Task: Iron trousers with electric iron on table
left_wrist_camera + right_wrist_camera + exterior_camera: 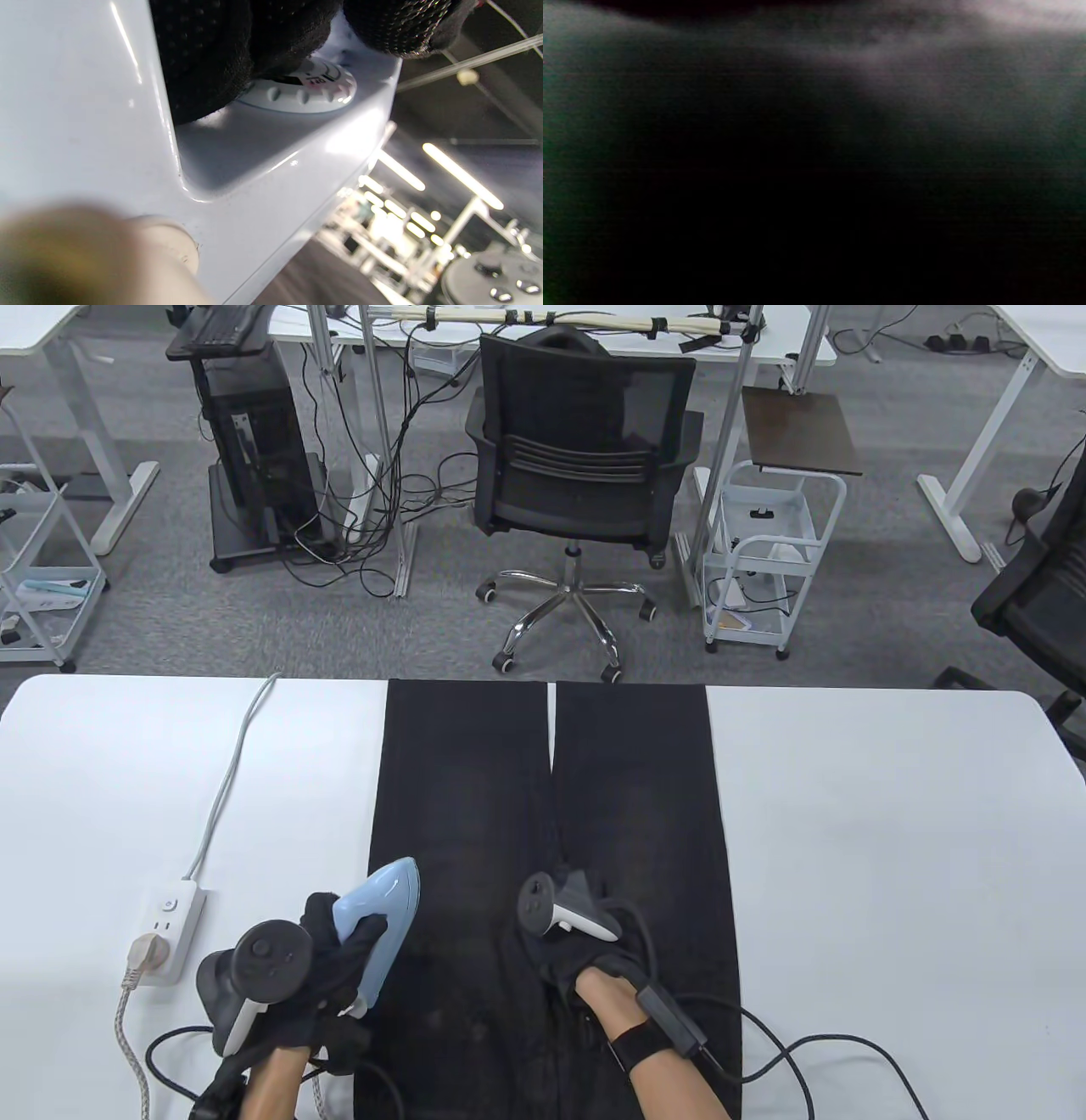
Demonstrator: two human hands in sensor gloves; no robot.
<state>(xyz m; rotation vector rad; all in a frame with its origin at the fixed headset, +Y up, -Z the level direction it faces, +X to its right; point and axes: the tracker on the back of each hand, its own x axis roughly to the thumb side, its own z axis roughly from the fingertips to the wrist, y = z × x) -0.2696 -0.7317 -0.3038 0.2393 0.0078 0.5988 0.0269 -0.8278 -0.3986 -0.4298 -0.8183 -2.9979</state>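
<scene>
Ironing black trousers (551, 814) on a white table (891, 831).
Left hand (335, 950) fingers curl round the pale-blue iron (386, 908) on the left leg; right hand (594, 963) rests on the cloth, apparently flat.

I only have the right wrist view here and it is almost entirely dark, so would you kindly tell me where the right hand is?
Observer: The table view shows the right hand resting on the black trousers, near the crotch seam.
Operator: Thank you. Is the iron in the other hand?
Observer: Yes, the left hand grips the light blue iron at the left leg's edge.
Operator: Is anything visible on the iron itself?
Observer: The left wrist view shows a white ridged dial under the handle, partly covered by gloved fingers.
</scene>
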